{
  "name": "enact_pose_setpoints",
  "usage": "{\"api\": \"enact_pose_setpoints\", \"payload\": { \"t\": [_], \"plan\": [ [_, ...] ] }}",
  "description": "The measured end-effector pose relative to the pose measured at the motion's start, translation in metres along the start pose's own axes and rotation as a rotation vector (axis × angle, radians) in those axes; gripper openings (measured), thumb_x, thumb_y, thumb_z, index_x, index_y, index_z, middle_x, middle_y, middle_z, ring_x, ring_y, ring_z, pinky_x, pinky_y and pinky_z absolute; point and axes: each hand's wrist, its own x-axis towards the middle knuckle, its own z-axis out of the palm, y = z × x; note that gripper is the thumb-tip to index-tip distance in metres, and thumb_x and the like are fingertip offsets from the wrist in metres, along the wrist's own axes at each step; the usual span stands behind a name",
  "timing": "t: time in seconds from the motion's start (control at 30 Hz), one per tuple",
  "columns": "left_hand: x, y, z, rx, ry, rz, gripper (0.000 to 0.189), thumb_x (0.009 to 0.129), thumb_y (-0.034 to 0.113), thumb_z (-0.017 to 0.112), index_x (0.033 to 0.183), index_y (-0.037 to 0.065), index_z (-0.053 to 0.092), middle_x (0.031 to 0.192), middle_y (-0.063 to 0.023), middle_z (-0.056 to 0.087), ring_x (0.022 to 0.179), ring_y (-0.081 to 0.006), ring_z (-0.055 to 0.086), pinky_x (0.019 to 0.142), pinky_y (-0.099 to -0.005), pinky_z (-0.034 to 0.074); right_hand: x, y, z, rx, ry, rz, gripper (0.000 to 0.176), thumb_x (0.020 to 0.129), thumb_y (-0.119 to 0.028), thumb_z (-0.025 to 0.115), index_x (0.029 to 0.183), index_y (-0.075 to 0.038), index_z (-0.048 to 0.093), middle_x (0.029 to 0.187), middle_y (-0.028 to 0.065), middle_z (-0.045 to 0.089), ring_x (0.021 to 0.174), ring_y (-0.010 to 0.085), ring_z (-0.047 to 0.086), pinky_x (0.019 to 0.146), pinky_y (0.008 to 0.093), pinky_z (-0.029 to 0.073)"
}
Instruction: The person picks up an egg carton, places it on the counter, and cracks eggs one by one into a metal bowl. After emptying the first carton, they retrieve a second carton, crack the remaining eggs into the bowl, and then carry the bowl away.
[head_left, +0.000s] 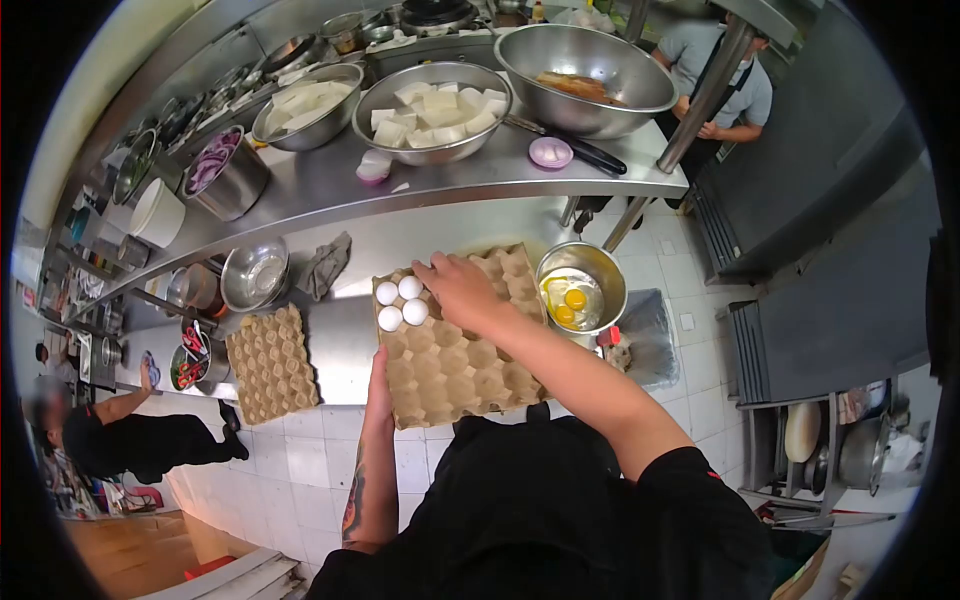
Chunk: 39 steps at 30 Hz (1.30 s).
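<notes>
A brown cardboard egg tray [455, 370] lies on the steel counter with several white eggs [401, 302] in its far left corner. My right hand [462, 290] reaches across the tray, fingertips touching the egg nearest the back. My left hand [378, 385] holds the tray's near left edge. To the right of the tray stands a small steel bowl [582, 287] holding cracked eggs with yellow yolks.
An empty egg tray [270, 362] lies to the left. A steel bowl [254, 274] and grey rag [325, 264] sit behind. The upper shelf [330, 190] carries bowls of white cubes [432, 112], sliced onion [212, 160] and a large bowl [585, 75]. Two other people stand nearby.
</notes>
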Motion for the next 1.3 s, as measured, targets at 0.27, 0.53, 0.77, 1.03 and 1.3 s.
{"api": "enact_pose_setpoints", "payload": {
  "t": [0.27, 0.53, 0.77, 1.03, 1.3],
  "plan": [
    [-0.01, 0.01, 0.013, 0.013, -0.006, -0.027, 0.071, 0.103, 0.056, 0.045, 0.151, 0.003, 0.042, 0.148, -0.0125, 0.053, 0.131, -0.0259, 0.055, 0.109, -0.038, 0.044, -0.048, 0.025, -0.032, 1.112, 0.204, 0.237, 0.031, 0.095, -0.008, 0.069, 0.125, -0.004, 0.063, 0.113, 0.0039, 0.067, 0.09, 0.0108, 0.064, 0.079, 0.0287, 0.055],
    [-0.007, 0.006, 0.011, -0.015, -0.043, -0.002, 0.069, 0.104, 0.054, 0.044, 0.15, 0.003, 0.043, 0.147, -0.0133, 0.054, 0.129, -0.0283, 0.056, 0.109, -0.0397, 0.045, -0.166, 0.118, -0.104, 1.282, 0.91, 0.543, 0.043, 0.102, -0.018, 0.062, 0.14, -0.002, 0.05, 0.113, 0.0103, 0.065, 0.085, 0.0178, 0.067, 0.078, 0.0322, 0.058],
    [-0.014, 0.014, 0.022, 0.069, -0.017, -0.011, 0.071, 0.103, 0.056, 0.044, 0.151, 0.004, 0.042, 0.146, -0.0142, 0.055, 0.129, -0.0298, 0.056, 0.108, -0.0414, 0.046, -0.141, 0.204, -0.107, 1.188, 1.011, 0.703, 0.037, 0.106, -0.023, 0.055, 0.137, -0.003, 0.048, 0.11, 0.0128, 0.067, 0.08, 0.0166, 0.065, 0.073, 0.0316, 0.056],
    [-0.019, 0.017, 0.03, 0.075, 0.0, 0.016, 0.071, 0.103, 0.056, 0.043, 0.151, 0.004, 0.042, 0.146, -0.0144, 0.054, 0.129, -0.03, 0.056, 0.107, -0.0419, 0.046, -0.164, 0.164, -0.12, 1.446, 0.778, 0.62, 0.031, 0.106, -0.021, 0.056, 0.132, -0.004, 0.051, 0.102, 0.0071, 0.063, 0.075, 0.0106, 0.057, 0.065, 0.0262, 0.048],
    [-0.02, 0.019, 0.031, 0.061, 0.004, -0.003, 0.07, 0.103, 0.055, 0.044, 0.151, 0.004, 0.041, 0.146, -0.0144, 0.054, 0.128, -0.0304, 0.057, 0.107, -0.0425, 0.047, -0.157, 0.157, -0.102, 0.466, 0.475, 0.426, 0.029, 0.104, -0.018, 0.058, 0.129, -0.008, 0.047, 0.094, 0.0092, 0.062, 0.078, 0.0213, 0.058, 0.072, 0.0351, 0.049]
  ]
}}
